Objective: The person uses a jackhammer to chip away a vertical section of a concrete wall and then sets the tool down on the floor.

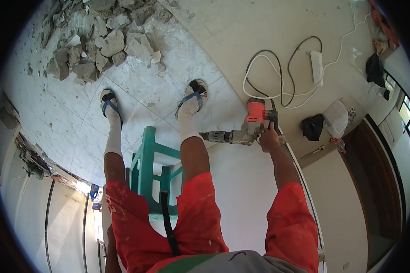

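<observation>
My right hand (269, 139) is closed around the rear handle of a red and grey rotary hammer (248, 129). The hammer lies level, with its chuck (217, 136) pointing left toward my shin. What looks like my left hand (111, 239) hangs low beside my left thigh, mostly hidden; its fingers do not show. Below my feet, between my legs, stands a green plastic stool (146, 182).
Broken concrete chunks (111, 43) are heaped ahead on the marble-look tiles (168, 50). Looped black and white cords and a white power strip (316, 68) lie on the beige floor at right. Black bags (312, 127) and a brown doorway (373, 182) are farther right.
</observation>
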Motion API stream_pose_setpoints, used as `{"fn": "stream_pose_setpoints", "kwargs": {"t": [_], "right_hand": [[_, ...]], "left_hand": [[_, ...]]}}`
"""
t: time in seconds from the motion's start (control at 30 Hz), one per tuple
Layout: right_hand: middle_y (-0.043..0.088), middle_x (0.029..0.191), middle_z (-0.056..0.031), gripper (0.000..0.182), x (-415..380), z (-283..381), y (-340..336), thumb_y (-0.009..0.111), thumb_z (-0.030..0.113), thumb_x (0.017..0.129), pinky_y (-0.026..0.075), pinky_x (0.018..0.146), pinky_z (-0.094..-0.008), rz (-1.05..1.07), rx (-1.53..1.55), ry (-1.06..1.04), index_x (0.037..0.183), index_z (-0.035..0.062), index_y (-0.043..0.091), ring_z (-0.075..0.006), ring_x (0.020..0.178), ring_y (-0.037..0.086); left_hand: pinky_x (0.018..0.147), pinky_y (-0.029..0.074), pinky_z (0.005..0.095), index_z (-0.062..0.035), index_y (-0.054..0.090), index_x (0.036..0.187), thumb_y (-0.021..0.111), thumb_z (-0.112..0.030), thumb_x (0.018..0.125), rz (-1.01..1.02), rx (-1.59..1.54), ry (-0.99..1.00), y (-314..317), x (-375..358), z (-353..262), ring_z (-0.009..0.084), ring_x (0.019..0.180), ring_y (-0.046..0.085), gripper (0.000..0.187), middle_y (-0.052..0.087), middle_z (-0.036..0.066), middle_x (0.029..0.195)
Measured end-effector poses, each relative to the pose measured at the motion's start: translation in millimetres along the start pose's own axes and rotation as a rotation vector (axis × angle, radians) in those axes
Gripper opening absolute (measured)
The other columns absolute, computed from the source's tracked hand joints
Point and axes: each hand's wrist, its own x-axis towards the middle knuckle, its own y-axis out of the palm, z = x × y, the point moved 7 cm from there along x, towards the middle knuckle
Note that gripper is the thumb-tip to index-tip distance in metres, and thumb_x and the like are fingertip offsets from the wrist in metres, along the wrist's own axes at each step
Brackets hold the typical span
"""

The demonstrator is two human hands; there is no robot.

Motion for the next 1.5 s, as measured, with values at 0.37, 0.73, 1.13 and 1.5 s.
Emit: {"fn": "stream_pose_setpoints", "kwargs": {"t": [0.37,0.73,1.13,1.5], "right_hand": [[0.069,0.095,-0.0124,0.026,-148,100,-63,0.061,0.023,0.072,0.026,0.095,-0.0671,0.248,0.304,-0.141,0.091,0.0098,0.073,-0.0278,0.097,0.066],[0.064,0.101,-0.0149,0.052,-354,113,-88,0.069,0.036,0.072,0.047,0.085,-0.0342,0.142,1.136,0.120,0.106,-0.0028,0.060,-0.0291,0.095,0.060],[0.065,0.099,-0.0104,0.030,-463,141,-267,0.052,0.038,0.095,0.047,0.074,-0.0301,-0.504,1.522,-0.393,0.115,0.0169,0.060,-0.0196,0.085,0.060],[0.058,0.081,-0.0019,0.036,-586,386,-529,0.064,0.030,0.080,0.041,0.067,-0.0247,-0.306,1.606,0.136,0.099,-0.0009,0.064,-0.0095,0.074,0.053]], "left_hand": [[0.076,0.048,0.0366,0.0050,0.064,0.102,0.053,-0.022,0.091,-0.047,-0.235,0.076,9,-28,-27,0.0248,0.084,0.064,0.032,0.067,0.017,0.090],[0.078,0.048,0.0333,0.0029,0.065,0.107,0.060,-0.021,0.087,-0.062,-0.545,0.181,29,-39,21,0.0183,0.088,0.063,0.031,0.070,0.013,0.095],[0.080,0.049,0.0367,0.0029,0.064,0.108,0.054,-0.019,0.090,-0.246,-0.651,0.354,-20,-60,7,0.0284,0.091,0.067,0.030,0.069,0.018,0.095],[0.087,0.048,0.0382,0.0022,0.051,0.127,0.071,-0.045,0.081,0.277,-0.671,1.140,-146,-84,-131,0.0260,0.100,0.062,0.069,0.059,0.018,0.118]]}}
